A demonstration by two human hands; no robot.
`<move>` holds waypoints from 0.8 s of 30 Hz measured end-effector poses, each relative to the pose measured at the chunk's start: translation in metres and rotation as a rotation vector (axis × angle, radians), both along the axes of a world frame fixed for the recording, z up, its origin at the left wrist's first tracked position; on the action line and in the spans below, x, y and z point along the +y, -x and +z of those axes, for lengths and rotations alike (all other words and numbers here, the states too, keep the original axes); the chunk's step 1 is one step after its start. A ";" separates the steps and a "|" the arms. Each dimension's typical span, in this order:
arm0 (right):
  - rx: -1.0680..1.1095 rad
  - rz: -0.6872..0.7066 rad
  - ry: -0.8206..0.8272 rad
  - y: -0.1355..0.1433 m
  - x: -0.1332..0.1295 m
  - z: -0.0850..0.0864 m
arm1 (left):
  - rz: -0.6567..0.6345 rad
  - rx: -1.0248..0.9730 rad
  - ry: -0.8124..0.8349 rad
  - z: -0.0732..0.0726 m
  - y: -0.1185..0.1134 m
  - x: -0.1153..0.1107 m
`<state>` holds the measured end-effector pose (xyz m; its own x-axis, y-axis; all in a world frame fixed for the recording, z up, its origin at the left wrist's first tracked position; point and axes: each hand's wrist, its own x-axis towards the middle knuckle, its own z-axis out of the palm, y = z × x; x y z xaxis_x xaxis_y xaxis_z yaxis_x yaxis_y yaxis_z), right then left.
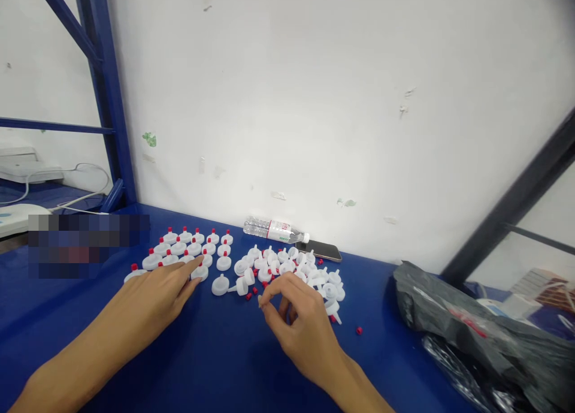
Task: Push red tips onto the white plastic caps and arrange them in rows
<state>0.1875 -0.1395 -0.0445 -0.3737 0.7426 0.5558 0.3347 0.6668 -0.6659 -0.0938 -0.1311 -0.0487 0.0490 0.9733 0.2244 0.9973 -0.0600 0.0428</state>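
Observation:
My left hand reaches over rows of white spout caps with red tips. Its thumb and index finger are on either side of one white spout cap, whose top is hidden by the index finger. My right hand is curled in a pinch above the blue table, just in front of a loose heap of white spout caps. What its fingertips hold, if anything, cannot be made out. A bare white spout cap stands upright between the rows and the heap. Small red tips lie scattered about the heap.
A water bottle lies on its side by the wall, with a phone beside it. A dark grey plastic bag takes up the right side. Blue frame posts rise at the left; a stray red tip lies right of the heap.

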 end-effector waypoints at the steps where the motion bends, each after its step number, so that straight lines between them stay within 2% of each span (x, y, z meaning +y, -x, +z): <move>1: -0.001 0.001 0.001 0.000 0.000 0.000 | 0.002 -0.001 -0.006 0.000 -0.001 0.000; 4: -0.006 -0.004 0.000 -0.001 0.000 -0.001 | -0.020 -0.031 -0.066 -0.003 -0.002 -0.002; 7: -0.021 -0.007 0.002 0.000 0.000 -0.001 | -0.132 -0.120 -0.139 -0.014 -0.005 -0.003; 10: -0.064 -0.040 0.003 0.000 0.001 -0.001 | -0.247 -0.179 -0.134 -0.027 -0.008 -0.004; 12: -0.124 -0.088 0.000 0.000 0.002 -0.002 | -0.276 -0.185 -0.102 -0.031 -0.010 -0.003; 15: -0.288 -0.158 0.008 0.000 0.004 -0.005 | -0.279 -0.207 -0.078 -0.027 -0.011 -0.001; 19: -0.502 -0.151 0.022 0.002 0.008 -0.012 | -0.299 -0.291 -0.046 -0.016 -0.013 -0.001; 24: -0.552 -0.136 0.047 0.007 0.013 -0.021 | -0.343 -0.367 -0.014 -0.013 -0.019 -0.004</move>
<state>0.1805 -0.1265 -0.0657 -0.4988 0.8234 0.2705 0.7219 0.5674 -0.3960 -0.0750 -0.1354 -0.0620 0.2805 0.9118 0.2998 0.8393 -0.3846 0.3842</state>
